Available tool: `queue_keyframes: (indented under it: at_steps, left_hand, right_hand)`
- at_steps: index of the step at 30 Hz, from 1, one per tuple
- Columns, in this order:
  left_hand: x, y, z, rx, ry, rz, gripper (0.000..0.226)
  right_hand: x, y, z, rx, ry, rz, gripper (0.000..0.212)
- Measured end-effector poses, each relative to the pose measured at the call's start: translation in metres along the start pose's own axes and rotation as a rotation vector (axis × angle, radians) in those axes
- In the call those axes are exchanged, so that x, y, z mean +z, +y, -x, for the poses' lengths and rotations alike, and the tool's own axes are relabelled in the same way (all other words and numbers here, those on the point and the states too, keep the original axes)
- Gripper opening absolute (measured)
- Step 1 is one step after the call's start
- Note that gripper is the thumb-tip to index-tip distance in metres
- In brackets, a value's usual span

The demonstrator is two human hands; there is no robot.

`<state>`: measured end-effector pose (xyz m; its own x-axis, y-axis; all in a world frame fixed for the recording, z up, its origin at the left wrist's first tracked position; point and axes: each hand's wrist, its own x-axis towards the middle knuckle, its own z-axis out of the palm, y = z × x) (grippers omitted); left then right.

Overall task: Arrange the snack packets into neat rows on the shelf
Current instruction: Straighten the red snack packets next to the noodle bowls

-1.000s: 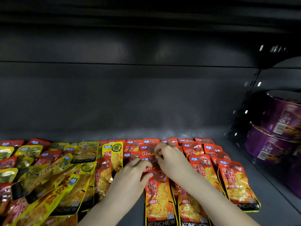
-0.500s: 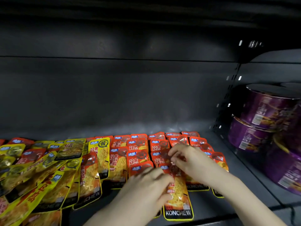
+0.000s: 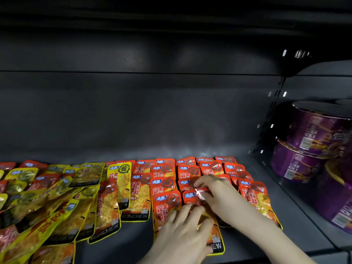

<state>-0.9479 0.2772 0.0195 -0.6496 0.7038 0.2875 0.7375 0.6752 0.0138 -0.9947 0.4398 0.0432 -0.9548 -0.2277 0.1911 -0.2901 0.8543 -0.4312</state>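
- Two hands down on one orange packet (image 3: 200,210) at the front of the shelf (image 3: 297,221), right in the middle of the orange rows (image 3: 190,172).
- My right hand (image 3: 215,195) has its fingertips pressed together on the packet's top edge, pinching at the glossy seal as far as I can tell.
- My left hand (image 3: 182,237) lies flat and spread over the lower half, pinning it to the shelf.
- Neighbouring orange packet (image 3: 165,206) sits just to the left, touching or nearly so; I'd square mine to its top edge.
- To do this well, I reckon: slide rather than lift, so the overlapped packets behind don't ride up.
- Keep the left palm light, because these foil pouches look slippery and will skate if I shove.
- Line the bottom edge with the other front packets so the row reads straight.
- Yellow packets (image 3: 57,206) on the left lie fanned and crooked, well apart from my hands; that pile looks like the bigger job to come.
- Purple bowls (image 3: 312,138) are stacked off to the right, clear of my elbow for now.
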Motion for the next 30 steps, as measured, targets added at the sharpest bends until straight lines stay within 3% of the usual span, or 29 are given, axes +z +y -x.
queue_keyframes:
  at_steps: [6, 10, 16, 24, 30]
  left_hand:
    - [0.005, 0.005, -0.004, -0.022, -0.016, -0.059, 0.062]
    - [-0.002, 0.002, -0.007, -0.015, 0.069, -0.019, 0.046]
    - [-0.037, -0.030, -0.043, -0.352, 0.240, 0.093, 0.028]
    - [-0.003, -0.061, -0.080, -0.573, -0.036, 0.036, 0.038]
    - [0.003, -0.067, -0.069, -0.606, 0.081, 0.141, 0.034]
  right_hand:
    - [0.003, -0.002, -0.004, -0.005, 0.051, 0.029, 0.024]
    - [0.000, 0.000, -0.004, 0.017, 0.110, 0.015, 0.016]
    - [-0.022, 0.004, -0.028, 0.045, 0.238, 0.070, 0.014]
    - [0.002, -0.001, -0.061, 0.107, 0.137, 0.162, 0.021]
    - [0.006, 0.007, -0.057, 0.116, 0.219, 0.174, 0.022]
